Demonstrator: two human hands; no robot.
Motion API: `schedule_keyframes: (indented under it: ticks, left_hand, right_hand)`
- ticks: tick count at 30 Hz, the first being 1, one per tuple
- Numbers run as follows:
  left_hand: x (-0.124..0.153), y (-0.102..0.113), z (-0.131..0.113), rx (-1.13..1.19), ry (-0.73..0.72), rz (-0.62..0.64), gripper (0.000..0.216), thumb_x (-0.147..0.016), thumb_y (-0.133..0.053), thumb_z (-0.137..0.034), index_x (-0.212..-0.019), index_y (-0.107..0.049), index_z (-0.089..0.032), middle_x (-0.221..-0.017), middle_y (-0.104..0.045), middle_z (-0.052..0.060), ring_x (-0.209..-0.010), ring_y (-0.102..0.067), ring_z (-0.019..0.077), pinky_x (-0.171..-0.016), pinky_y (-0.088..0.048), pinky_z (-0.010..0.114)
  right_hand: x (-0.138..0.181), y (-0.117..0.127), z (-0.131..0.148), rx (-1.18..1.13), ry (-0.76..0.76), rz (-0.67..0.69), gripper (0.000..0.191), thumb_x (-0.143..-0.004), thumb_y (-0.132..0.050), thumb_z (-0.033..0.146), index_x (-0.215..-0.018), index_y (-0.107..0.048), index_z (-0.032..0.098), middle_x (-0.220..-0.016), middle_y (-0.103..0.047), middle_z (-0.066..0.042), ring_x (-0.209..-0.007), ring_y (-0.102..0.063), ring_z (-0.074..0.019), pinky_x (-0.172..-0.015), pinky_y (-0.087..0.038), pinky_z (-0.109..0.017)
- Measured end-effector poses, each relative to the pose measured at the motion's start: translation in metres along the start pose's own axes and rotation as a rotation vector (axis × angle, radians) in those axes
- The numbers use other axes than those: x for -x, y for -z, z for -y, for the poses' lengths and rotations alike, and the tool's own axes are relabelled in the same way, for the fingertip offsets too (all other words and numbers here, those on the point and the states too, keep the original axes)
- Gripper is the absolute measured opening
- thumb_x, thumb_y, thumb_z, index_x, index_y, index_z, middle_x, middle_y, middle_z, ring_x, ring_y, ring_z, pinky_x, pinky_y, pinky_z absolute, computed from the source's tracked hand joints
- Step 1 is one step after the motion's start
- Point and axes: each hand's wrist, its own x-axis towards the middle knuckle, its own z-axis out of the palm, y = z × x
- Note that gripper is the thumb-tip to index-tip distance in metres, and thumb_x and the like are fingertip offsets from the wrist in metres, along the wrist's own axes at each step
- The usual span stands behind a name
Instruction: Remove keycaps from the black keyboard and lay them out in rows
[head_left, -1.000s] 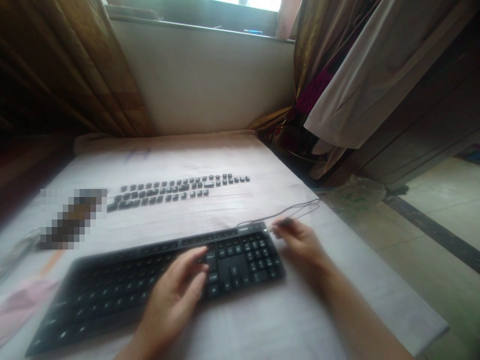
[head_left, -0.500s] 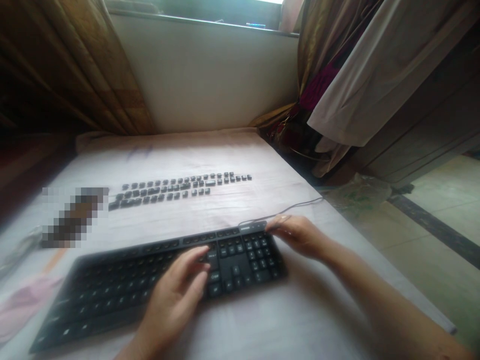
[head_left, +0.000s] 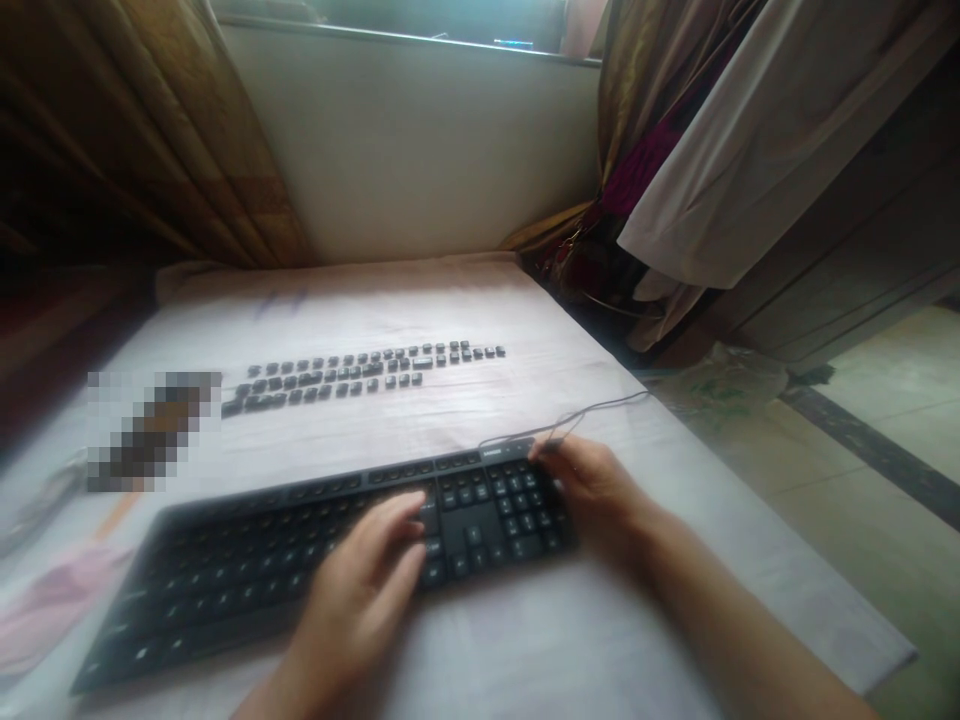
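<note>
A black full-size keyboard lies at a slant on the white cloth, its number pad on the right. My left hand rests over its middle-right keys, thumb and fingers apart, with nothing seen between them. At the top right corner my right hand is closed on the keyboard's edge, thumb on top; its other fingers are partly hidden. A small dark piece shows by the fingertips, too blurred to name. The thin black cable runs behind this hand. Beyond the keyboard, loose keycaps are laid out in rows.
The white cloth covers the surface up to the wall. Left of the keyboard are a pixelated patch, a pink cloth and a blurred clear item. Curtains hang at both sides; pale fabric hangs at right above a tiled floor.
My right hand has turned and come closer against the keyboard's right edge. The left hand has stayed over the same keys. The whole view has shifted slightly.
</note>
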Motion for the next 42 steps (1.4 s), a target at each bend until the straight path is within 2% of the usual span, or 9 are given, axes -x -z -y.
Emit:
schedule_keyframes:
  ticks: [4,6,10,15,23,29,33,36,42]
  left_hand:
    - [-0.003,-0.005,-0.002,-0.299,-0.352,-0.012,0.036,-0.093,-0.059,-0.024,-0.129,-0.059,-0.024,-0.127,-0.069,0.007,-0.116,-0.066,0.0231,-0.095,-0.056,0.037]
    - [-0.006,-0.008,-0.003,-0.46,-0.418,0.048,0.039,-0.092,-0.061,-0.031,-0.131,-0.06,-0.025,-0.134,-0.065,0.009,-0.127,-0.058,0.0302,-0.101,-0.051,0.048]
    - [-0.01,-0.012,-0.002,-0.599,-0.362,0.178,0.046,-0.093,-0.058,-0.041,-0.137,-0.057,-0.029,-0.147,-0.053,0.011,-0.133,-0.049,0.0397,-0.102,-0.041,0.067]
    - [-0.008,-0.013,0.0,-0.588,-0.335,0.22,0.044,-0.094,-0.057,-0.041,-0.136,-0.057,-0.029,-0.145,-0.055,0.011,-0.133,-0.048,0.0393,-0.101,-0.041,0.069]
    - [-0.009,-0.012,-0.002,-0.569,-0.311,0.217,0.044,-0.093,-0.057,-0.043,-0.135,-0.058,-0.029,-0.144,-0.056,0.011,-0.132,-0.049,0.0399,-0.101,-0.041,0.07]
    - [-0.007,-0.013,0.0,-0.594,-0.313,0.224,0.047,-0.094,-0.055,-0.044,-0.138,-0.055,-0.029,-0.147,-0.054,0.01,-0.134,-0.049,0.0374,-0.104,-0.039,0.069]
    - [-0.007,-0.013,0.0,-0.606,-0.317,0.224,0.047,-0.094,-0.055,-0.043,-0.138,-0.055,-0.029,-0.147,-0.053,0.01,-0.132,-0.051,0.0358,-0.105,-0.039,0.067]
    - [-0.007,-0.013,0.0,-0.616,-0.33,0.223,0.047,-0.094,-0.054,-0.043,-0.139,-0.054,-0.028,-0.147,-0.053,0.011,-0.132,-0.052,0.0357,-0.103,-0.04,0.067]
    - [-0.007,-0.012,-0.002,-0.63,-0.336,0.225,0.047,-0.094,-0.054,-0.044,-0.139,-0.053,-0.028,-0.147,-0.053,0.011,-0.131,-0.052,0.0354,-0.103,-0.041,0.067]
  right_hand:
    - [0.005,-0.004,0.0,-0.03,-0.02,-0.042,0.018,-0.094,-0.05,0.028,-0.087,-0.065,0.023,-0.082,-0.071,-0.004,-0.073,-0.067,-0.0197,-0.067,-0.054,-0.03]
    - [0.005,-0.004,-0.001,-0.035,-0.011,-0.053,0.018,-0.095,-0.05,0.028,-0.087,-0.065,0.023,-0.082,-0.071,-0.004,-0.073,-0.067,-0.0191,-0.068,-0.054,-0.03]
    - [0.004,-0.003,-0.005,-0.112,-0.006,-0.104,0.016,-0.095,-0.052,0.029,-0.088,-0.065,0.022,-0.08,-0.07,-0.003,-0.069,-0.066,-0.0173,-0.066,-0.053,-0.029]
    - [0.001,-0.001,-0.007,-0.291,-0.035,-0.301,0.022,-0.097,-0.052,0.04,-0.09,-0.063,0.022,-0.071,-0.069,-0.001,-0.056,-0.062,-0.0145,-0.061,-0.053,-0.03]
    - [0.002,-0.005,0.002,-0.307,-0.121,-0.265,0.017,-0.092,-0.056,0.038,-0.092,-0.061,0.022,-0.077,-0.071,-0.003,-0.06,-0.062,-0.0155,-0.063,-0.054,-0.031]
    - [-0.002,0.008,-0.003,-0.12,-0.182,-0.288,0.009,-0.079,-0.048,0.029,-0.08,-0.053,0.022,-0.076,-0.068,-0.004,-0.07,-0.064,-0.0191,-0.068,-0.054,-0.032]
    - [-0.001,0.013,-0.008,0.0,-0.235,-0.202,0.01,-0.077,-0.044,0.024,-0.076,-0.054,0.022,-0.065,-0.065,-0.001,-0.063,-0.063,-0.0186,-0.061,-0.052,-0.029]
    - [0.001,0.013,-0.015,0.163,-0.284,-0.176,0.018,-0.079,-0.046,0.022,-0.085,-0.064,0.022,-0.066,-0.067,-0.002,-0.062,-0.062,-0.0207,-0.059,-0.048,-0.03]
    - [0.009,0.01,-0.017,0.43,-0.305,-0.148,0.031,-0.077,-0.056,0.017,-0.104,-0.072,0.024,-0.089,-0.074,-0.008,-0.076,-0.065,-0.0247,-0.068,-0.048,-0.033]
